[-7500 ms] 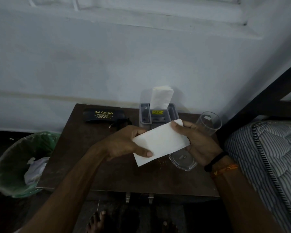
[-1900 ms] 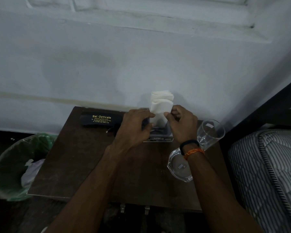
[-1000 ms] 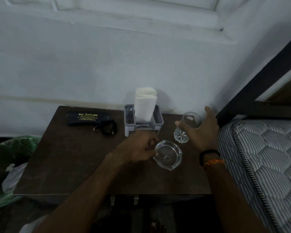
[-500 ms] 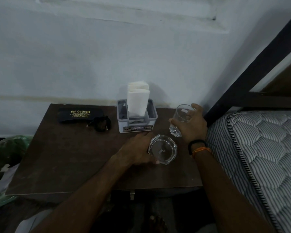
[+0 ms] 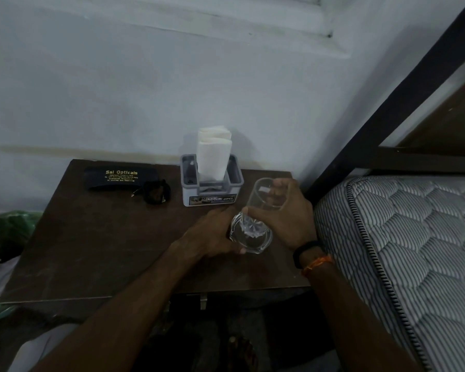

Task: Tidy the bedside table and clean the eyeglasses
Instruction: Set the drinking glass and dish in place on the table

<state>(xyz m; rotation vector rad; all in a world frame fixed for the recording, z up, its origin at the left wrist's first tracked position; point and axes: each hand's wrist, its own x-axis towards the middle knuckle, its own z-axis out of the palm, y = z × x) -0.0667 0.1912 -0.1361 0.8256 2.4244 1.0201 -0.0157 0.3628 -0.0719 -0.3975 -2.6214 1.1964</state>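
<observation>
On the dark brown bedside table [image 5: 97, 245], my right hand [image 5: 290, 218] grips a clear drinking glass [image 5: 263, 200] and holds it tilted, its base over a clear glass ashtray [image 5: 261, 241]. My left hand [image 5: 212, 234] grips the ashtray's left side. At the back left lies a black eyeglass case [image 5: 118, 179] with gold lettering. Dark eyeglasses [image 5: 156, 191] sit folded at its right end. A grey tissue holder [image 5: 212, 193] with white tissues [image 5: 214, 154] stands at the back middle.
A striped mattress [image 5: 403, 251] and a dark bed frame [image 5: 381, 98] border the table on the right. A green-lined bin [image 5: 3, 232] with crumpled paper stands to the left. A pale wall rises right behind the table. My bare feet show below the table's front edge.
The folded tissue went into the holder. My right hand then took the glass from the back right and brought it over the ashtray, which my left hand now holds.
</observation>
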